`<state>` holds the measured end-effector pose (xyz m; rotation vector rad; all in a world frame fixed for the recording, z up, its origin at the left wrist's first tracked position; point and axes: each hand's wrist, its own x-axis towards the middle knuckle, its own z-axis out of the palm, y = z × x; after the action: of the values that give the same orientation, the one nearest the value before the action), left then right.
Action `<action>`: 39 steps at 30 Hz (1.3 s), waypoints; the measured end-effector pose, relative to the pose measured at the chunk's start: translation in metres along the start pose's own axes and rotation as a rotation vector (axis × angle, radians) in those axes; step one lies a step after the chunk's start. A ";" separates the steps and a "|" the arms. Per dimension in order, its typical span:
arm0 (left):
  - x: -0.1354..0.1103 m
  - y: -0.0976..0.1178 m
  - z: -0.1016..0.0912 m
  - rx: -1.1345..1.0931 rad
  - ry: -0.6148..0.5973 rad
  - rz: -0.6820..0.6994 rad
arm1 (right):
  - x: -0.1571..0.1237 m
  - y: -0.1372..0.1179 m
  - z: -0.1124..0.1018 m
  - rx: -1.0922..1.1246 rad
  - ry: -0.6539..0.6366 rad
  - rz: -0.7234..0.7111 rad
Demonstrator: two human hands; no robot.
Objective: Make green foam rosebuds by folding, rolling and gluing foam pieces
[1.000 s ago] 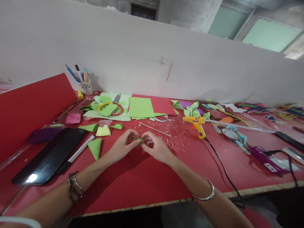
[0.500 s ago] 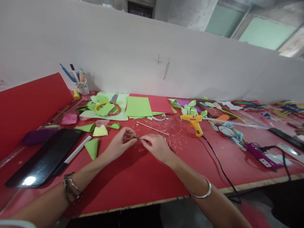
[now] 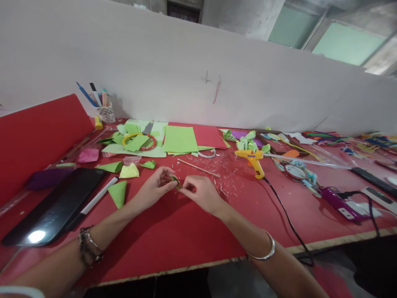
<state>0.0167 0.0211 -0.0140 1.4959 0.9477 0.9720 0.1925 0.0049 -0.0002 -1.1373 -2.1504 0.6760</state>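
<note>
Both my hands meet over the red table (image 3: 173,236), pinching a small green paper piece (image 3: 175,181) between their fingertips. My left hand (image 3: 155,188) grips it from the left with thumb and forefinger closed. My right hand (image 3: 200,191) pinches its right end, fingers curled. The piece is mostly hidden by the fingers. A thin wooden stick (image 3: 198,167) lies just beyond my hands, among white paper shavings.
Green paper cones (image 3: 118,192) and a white marker (image 3: 99,195) lie left, beside a black tablet (image 3: 52,207). Green sheets (image 3: 180,139), scissors (image 3: 142,136) and a pen cup (image 3: 104,111) sit at the back. A yellow glue gun (image 3: 252,159) with its black cord (image 3: 288,219) lies right, near craft clutter.
The green piece, stretched out between my hands half a second ago, is now bunched up small; my hands have drawn closer together. The camera view shifted slightly.
</note>
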 end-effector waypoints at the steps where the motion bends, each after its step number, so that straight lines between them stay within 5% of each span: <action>1: 0.000 0.000 -0.001 -0.002 -0.006 -0.007 | 0.000 -0.001 -0.001 0.041 -0.015 -0.007; 10: -0.003 0.009 -0.010 -0.017 -0.100 -0.014 | 0.001 -0.001 -0.006 0.422 -0.161 0.042; 23: -0.005 0.022 -0.011 0.224 -0.060 0.155 | 0.000 -0.005 -0.009 0.309 -0.030 -0.015; 33: -0.004 0.025 -0.015 0.290 -0.146 0.077 | -0.001 -0.002 -0.008 0.287 0.013 -0.011; 39: -0.005 0.024 -0.019 0.464 -0.172 0.207 | 0.003 0.002 -0.008 0.361 0.143 -0.013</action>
<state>-0.0016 0.0204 0.0116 2.0658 0.9466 0.7804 0.1981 0.0094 0.0044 -0.9449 -1.8225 0.9048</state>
